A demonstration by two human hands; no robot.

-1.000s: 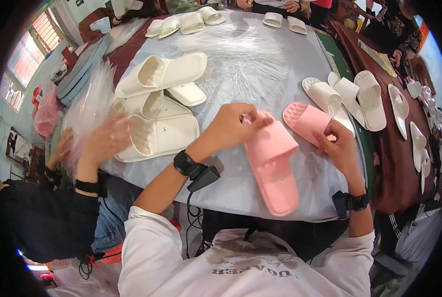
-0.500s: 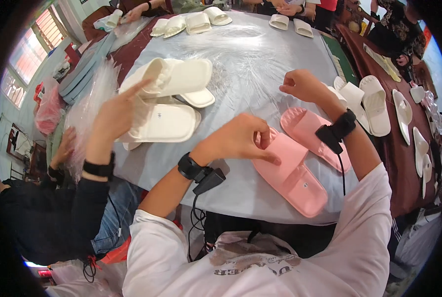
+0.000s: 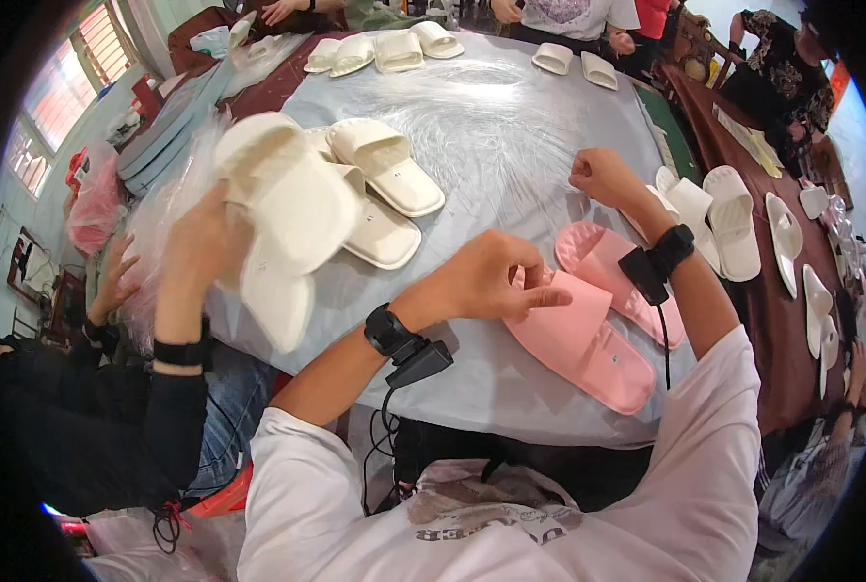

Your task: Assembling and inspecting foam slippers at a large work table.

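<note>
A pink slide slipper [image 3: 603, 364] lies at the near table edge, heel toward me. My left hand [image 3: 486, 276] is closed at its toe end, thumb against the strap; the other fingers are partly hidden. The second pink slipper [image 3: 596, 254] lies just to the right, partly behind my right wrist strap. Beyond it, my right hand [image 3: 609, 179] is raised above the table with curled fingers. Whatever they may pinch is hidden or too thin to make out. Clear plastic film [image 3: 491, 126] spreads over the tabletop near this hand.
At left, a neighbour's hand [image 3: 200, 238] holds a cream slipper [image 3: 292, 209] beside other cream slippers [image 3: 389, 170]. More white slippers [image 3: 734, 223] lie along the right side. Several slippers [image 3: 399, 50] stand at the far edge, where other people are. Black cables hang from my wrist straps.
The near pink slipper has shifted and turned slightly with my left hand. My right hand stays raised and curled. The neighbour has lifted and tilted cream slippers from the left pile.
</note>
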